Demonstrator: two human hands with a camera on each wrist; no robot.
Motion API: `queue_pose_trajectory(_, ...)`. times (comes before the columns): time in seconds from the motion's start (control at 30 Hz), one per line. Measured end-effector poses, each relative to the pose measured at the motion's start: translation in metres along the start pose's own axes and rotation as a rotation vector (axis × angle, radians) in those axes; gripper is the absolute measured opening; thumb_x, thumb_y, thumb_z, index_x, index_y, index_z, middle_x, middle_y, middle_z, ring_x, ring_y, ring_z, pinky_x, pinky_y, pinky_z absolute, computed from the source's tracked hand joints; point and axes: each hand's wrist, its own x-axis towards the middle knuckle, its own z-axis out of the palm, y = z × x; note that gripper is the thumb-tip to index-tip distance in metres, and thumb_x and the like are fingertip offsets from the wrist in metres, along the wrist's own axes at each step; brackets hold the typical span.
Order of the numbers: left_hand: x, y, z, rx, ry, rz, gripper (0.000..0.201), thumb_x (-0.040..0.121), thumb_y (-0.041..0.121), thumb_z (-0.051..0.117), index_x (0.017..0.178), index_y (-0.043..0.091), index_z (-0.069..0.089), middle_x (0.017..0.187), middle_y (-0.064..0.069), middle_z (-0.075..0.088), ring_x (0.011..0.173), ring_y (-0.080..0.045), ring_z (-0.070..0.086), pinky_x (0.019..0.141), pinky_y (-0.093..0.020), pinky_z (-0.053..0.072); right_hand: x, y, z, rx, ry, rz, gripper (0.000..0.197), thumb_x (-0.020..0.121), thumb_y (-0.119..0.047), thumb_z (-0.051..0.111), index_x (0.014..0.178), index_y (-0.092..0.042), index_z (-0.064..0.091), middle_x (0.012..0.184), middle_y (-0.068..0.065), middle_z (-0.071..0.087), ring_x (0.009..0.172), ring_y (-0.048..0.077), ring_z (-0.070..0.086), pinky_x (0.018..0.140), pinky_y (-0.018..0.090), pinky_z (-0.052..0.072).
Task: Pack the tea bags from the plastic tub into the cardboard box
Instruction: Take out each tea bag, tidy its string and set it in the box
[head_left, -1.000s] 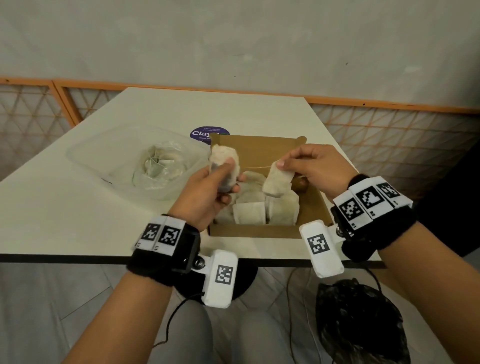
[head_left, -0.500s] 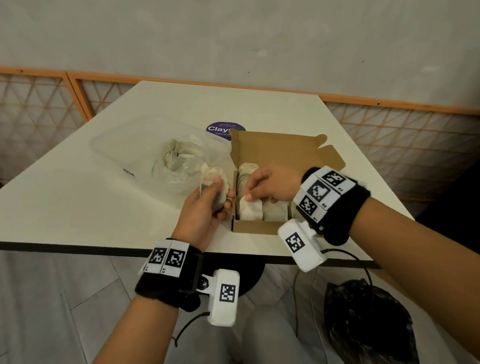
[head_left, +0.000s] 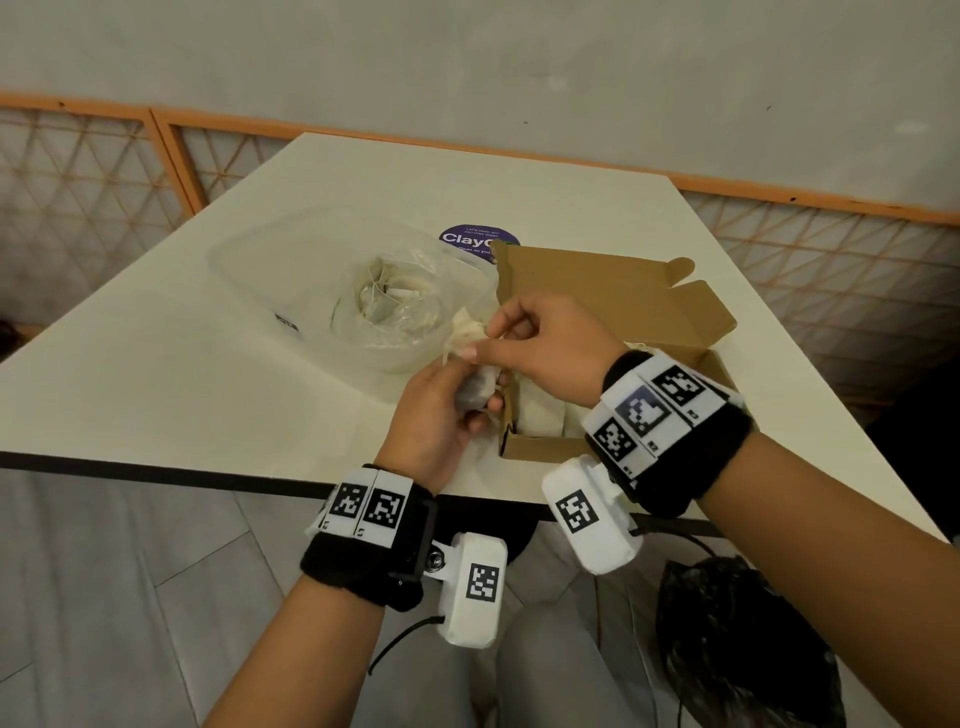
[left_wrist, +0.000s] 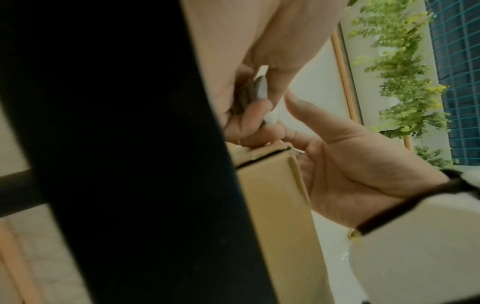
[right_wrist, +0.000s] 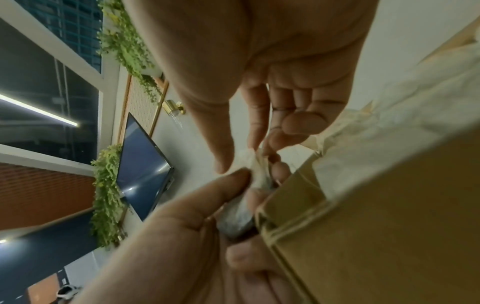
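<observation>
Left hand (head_left: 441, 410) grips tea bags (head_left: 480, 392), right hand (head_left: 545, 348) pinches top bag (head_left: 467, 332) pointing up, "Clay" sticker (head_left: 478, 240) beyond.

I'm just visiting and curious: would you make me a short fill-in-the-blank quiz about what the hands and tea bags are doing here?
1. The left hand grips a bunch of ____ beside the cardboard box.
2. The right hand pinches a tea bag with its ____ and thumb.
3. The plastic tub stands to the ____ of the box.

Missing words: tea bags; fingers; left
</observation>
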Motion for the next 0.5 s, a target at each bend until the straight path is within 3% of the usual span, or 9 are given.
queue_pose_trajectory(0.07,-0.001,0.0,-0.001,0.004,-0.002,0.024,0.02,0.097,0.017,0.042,0.093,0.012,0.061,0.064,0.0,0.062,0.049,-0.009,0.049,0.043,-0.016,0.029,0.004,0.001,0.003,0.03,0.032,0.005,0.023,0.07,-0.029,0.079,0.08,-0.015,0.063,0.067,-0.004,0.057,0.057,0.007,0.055,0.061,0.02,0.045)
queue_pose_trajectory(0.17,-0.002,0.003,-0.002,-0.02,0.011,0.018,0.021,0.098,0.019,0.043,0.092,0.011,0.062,0.065,-0.002,0.062,0.047,-0.008,0.05,0.041,-0.014,0.031,0.003,0.002,0.003,0.116,0.063,-0.032,0.02,0.07,-0.021,0.079,0.074,-0.019,0.059,0.07,0.0,0.058,0.06,0.014,0.058,0.067,0.032,0.051)
queue_pose_trajectory(0.23,-0.003,0.004,0.0,-0.029,0.019,-0.003,0.026,0.099,0.027,0.042,0.091,0.014,0.062,0.065,-0.001,0.062,0.047,-0.009,0.048,0.041,-0.015,0.03,-0.001,0.003,0.003,0.127,0.057,-0.109,0.021,0.072,-0.012,0.077,0.075,-0.02,0.058,0.067,-0.003,0.055,0.054,0.01,0.056,0.062,0.026,0.048)
queue_pose_trajectory(0.33,-0.004,0.003,0.001,-0.064,0.018,-0.026,0.039,0.1,0.035,0.036,0.082,0.02,0.067,0.062,0.003,0.06,0.049,-0.012,0.045,0.041,-0.018,0.025,-0.006,0.003,0.006,0.001,-0.018,-0.147,0.02,0.075,-0.009,0.074,0.089,-0.02,0.066,0.07,-0.006,0.05,0.057,0.004,0.048,0.061,0.016,0.043)
queue_pose_trajectory(0.4,-0.004,0.004,-0.001,-0.107,-0.01,-0.036,0.041,0.099,0.036,0.031,0.089,0.017,0.066,0.063,0.0,0.058,0.05,-0.014,0.046,0.04,-0.018,0.025,-0.005,0.004,0.007,-0.026,-0.052,-0.115,0.026,0.075,-0.009,0.075,0.097,-0.018,0.066,0.072,-0.005,0.048,0.054,0.004,0.047,0.056,0.011,0.04)
queue_pose_trajectory(0.5,-0.005,0.005,-0.005,-0.138,-0.061,-0.056,0.039,0.097,0.032,0.024,0.104,0.01,0.055,0.063,-0.001,0.056,0.052,-0.015,0.048,0.04,-0.019,0.028,-0.004,0.005,0.009,-0.057,-0.033,-0.098,0.034,0.072,-0.011,0.077,0.103,-0.018,0.064,0.071,-0.007,0.048,0.057,0.005,0.046,0.061,0.017,0.04)
